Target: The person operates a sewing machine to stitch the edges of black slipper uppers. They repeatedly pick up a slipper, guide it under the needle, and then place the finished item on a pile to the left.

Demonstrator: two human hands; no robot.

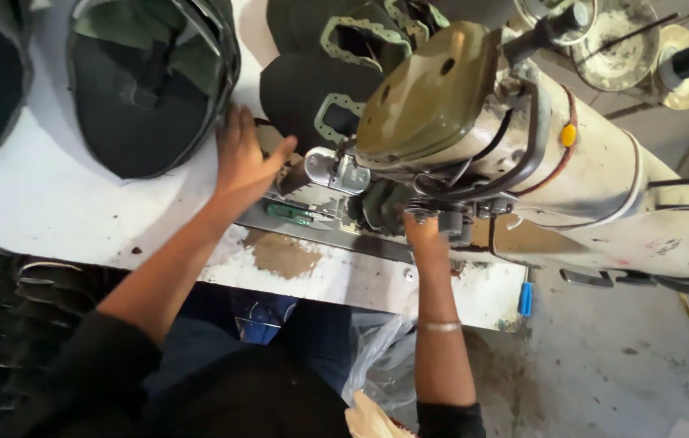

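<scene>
right hand sits nearest, fingers tucked under the sewing machine head, grip hidden, on the dark fabric piece. the piece's long axis runs toward ten o'clock, where the left hand lies spread flat.

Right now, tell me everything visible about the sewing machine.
The sewing machine is an off-white metal industrial unit with worn, stained paint, lying across the white table. A tarnished olive-brown cover plate with holes caps its head end. Dark cables run along its body. The right hand reaches under the head; the left hand rests just beside it.
</scene>
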